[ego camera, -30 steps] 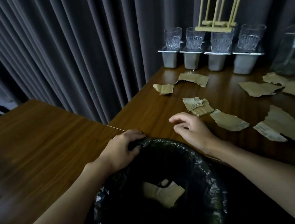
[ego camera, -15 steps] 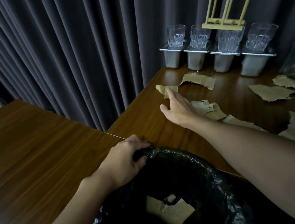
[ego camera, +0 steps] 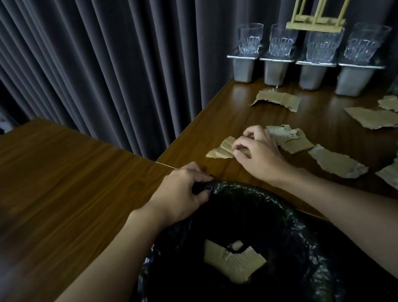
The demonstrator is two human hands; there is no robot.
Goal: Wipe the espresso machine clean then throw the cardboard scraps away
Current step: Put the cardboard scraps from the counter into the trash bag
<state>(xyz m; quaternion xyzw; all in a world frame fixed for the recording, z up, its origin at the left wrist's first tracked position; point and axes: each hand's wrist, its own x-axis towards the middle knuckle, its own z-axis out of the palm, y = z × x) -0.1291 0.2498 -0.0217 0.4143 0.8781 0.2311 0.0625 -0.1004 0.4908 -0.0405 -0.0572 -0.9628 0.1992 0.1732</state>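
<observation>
Palm down, the right hand [ego camera: 258,152] reaches forward over the wooden table [ego camera: 226,117] with its forearm stretched out from the lower right. Its fingers are curled in and pinch a folded cardboard scrap [ego camera: 220,150] that lies flat on the wood and sticks out to the left of the knuckles. Just behind the hand rests a crumpled scrap [ego camera: 292,139], and more torn pieces [ego camera: 337,163] trail off to the right across the tabletop. 1 long strip [ego camera: 278,99] lies farther back.

Nearer the body, the left hand [ego camera: 182,193] is closed around the rim of a black bin liner [ego camera: 254,190], thumb and fingers gripping the bunched plastic at the table's edge. The bin sits below the table edge between the 2 forearms, and 2 or 3 cardboard pieces [ego camera: 233,259] lie in its bottom.

At the back of the table 4 glasses [ego camera: 251,38] stand on 4 metal containers [ego camera: 243,70]. A small wooden frame [ego camera: 313,23] rests legs-up on 2 of the glasses. Dark pleated curtains [ego camera: 98,62] hang behind.
</observation>
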